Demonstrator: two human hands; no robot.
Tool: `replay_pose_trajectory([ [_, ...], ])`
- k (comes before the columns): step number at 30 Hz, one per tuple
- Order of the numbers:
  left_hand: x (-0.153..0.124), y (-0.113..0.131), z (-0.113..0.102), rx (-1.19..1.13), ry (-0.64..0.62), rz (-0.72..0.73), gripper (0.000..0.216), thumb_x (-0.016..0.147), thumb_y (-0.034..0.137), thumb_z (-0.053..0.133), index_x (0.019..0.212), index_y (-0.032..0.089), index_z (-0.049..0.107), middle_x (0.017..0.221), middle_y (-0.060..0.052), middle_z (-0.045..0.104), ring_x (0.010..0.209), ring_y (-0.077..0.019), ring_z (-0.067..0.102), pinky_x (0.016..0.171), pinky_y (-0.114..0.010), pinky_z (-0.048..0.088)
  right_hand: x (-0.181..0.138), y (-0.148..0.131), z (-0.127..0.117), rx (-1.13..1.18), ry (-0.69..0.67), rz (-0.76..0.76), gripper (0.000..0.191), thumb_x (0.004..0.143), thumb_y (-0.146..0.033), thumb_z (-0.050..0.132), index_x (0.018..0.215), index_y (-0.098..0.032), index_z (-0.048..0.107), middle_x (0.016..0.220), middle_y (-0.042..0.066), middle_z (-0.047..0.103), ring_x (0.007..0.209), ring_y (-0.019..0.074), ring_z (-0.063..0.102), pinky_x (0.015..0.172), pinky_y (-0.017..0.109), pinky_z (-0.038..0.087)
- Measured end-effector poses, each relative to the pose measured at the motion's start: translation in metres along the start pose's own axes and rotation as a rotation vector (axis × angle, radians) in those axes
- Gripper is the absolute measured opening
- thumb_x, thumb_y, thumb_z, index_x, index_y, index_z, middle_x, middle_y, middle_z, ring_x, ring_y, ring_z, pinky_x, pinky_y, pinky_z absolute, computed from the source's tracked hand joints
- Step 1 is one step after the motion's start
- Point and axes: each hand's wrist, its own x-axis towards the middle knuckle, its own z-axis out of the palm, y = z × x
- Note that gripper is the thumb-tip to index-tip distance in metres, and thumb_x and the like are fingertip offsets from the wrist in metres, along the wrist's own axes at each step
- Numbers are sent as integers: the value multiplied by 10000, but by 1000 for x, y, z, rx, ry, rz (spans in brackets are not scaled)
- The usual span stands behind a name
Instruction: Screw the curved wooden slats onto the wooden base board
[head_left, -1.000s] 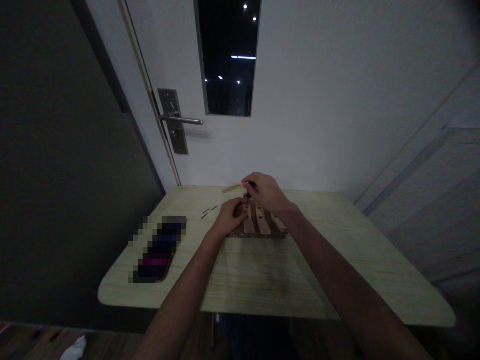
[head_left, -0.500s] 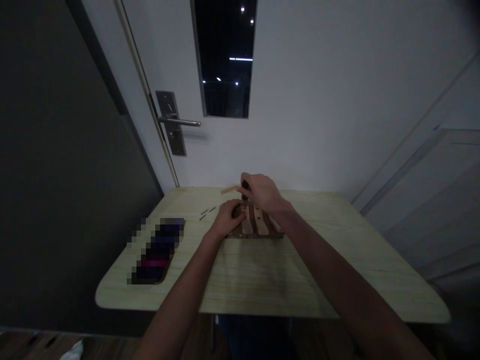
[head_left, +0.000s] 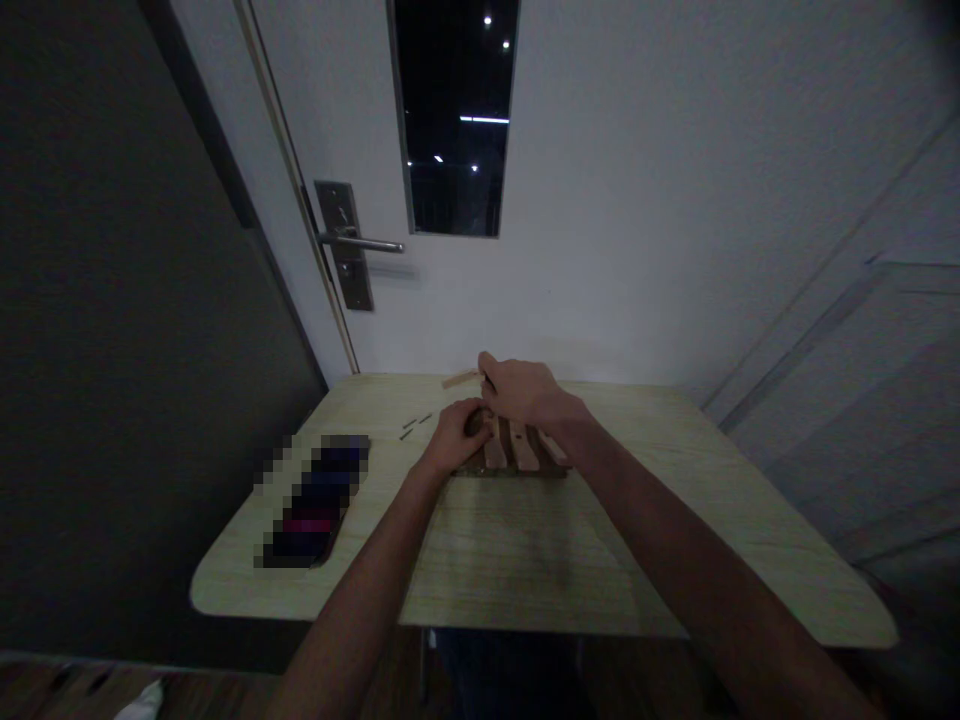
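On the table, a dark brown wooden board (head_left: 471,465) carries several pale shaped wooden strips (head_left: 527,458), some with dark holes. My left hand (head_left: 452,432) curls over the board's left side, thumb and fingertips closed on the leftmost strip (head_left: 495,455). Just above that strip's far end, my right hand (head_left: 521,388) is wrapped round the dark upright handle of what looks like a screwdriver. Its handle is almost wholly covered by my fingers, and its tip is hidden. Left of the board lie a few thin metal screws (head_left: 409,430).
Behind my hands a loose pale wood strip (head_left: 459,379) lies near the table's far edge. A phone-like dark object (head_left: 319,500), blurred by pixels, rests at the left of the pale table (head_left: 510,560). A white door with a metal handle (head_left: 364,243) stands directly behind.
My right hand has rolled over and dropped slightly, covering the dark handle that showed before. My left hand stays on the board.
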Motion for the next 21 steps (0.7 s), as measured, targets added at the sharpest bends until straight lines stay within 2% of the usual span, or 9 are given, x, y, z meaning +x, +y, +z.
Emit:
replay_pose_trajectory([
  [4, -1, 0, 0, 14, 7, -8, 370, 750, 262, 601, 1100, 144, 622, 1089, -109, 683, 1000, -250, 621, 925, -409, 470, -4, 0, -3, -8, -25, 9, 337, 926, -232, 413, 1248, -151, 474, 1037, 141, 701, 888, 236, 664, 640, 306, 443],
  [10, 0, 2, -1, 12, 7, 9, 328, 737, 228, 595, 1052, 146, 637, 1058, -100, 688, 982, -240, 624, 922, -403, 473, 2, 5, 4, -15, 67, 94, 354, 933, -434, 434, 1067, -162, 616, 1047, 146, 694, 938, 263, 659, 680, 315, 454],
  [14, 0, 2, -1, 36, -10, -6, 327, 742, 226, 593, 1060, 164, 638, 1068, -89, 689, 994, -234, 622, 936, -405, 467, 4, 8, 8, -20, 63, 145, 424, 949, -481, 361, 1047, -161, 623, 1013, 151, 698, 917, 273, 666, 674, 330, 452],
  [18, 0, 3, -2, 34, -12, 2, 326, 751, 241, 587, 1056, 141, 640, 1061, -105, 688, 989, -236, 624, 940, -406, 463, 0, 11, 10, -8, 99, 114, 400, 979, -408, 274, 1173, -165, 524, 1015, 127, 700, 856, 242, 670, 650, 316, 428],
  [21, -1, 3, -2, 39, -3, 1, 342, 746, 249, 590, 1062, 130, 639, 1057, -113, 687, 987, -243, 622, 933, -414, 464, -4, 12, 11, 26, 132, -1, 327, 984, -327, 278, 1188, -191, 494, 1048, 84, 695, 837, 201, 661, 610, 284, 388],
])
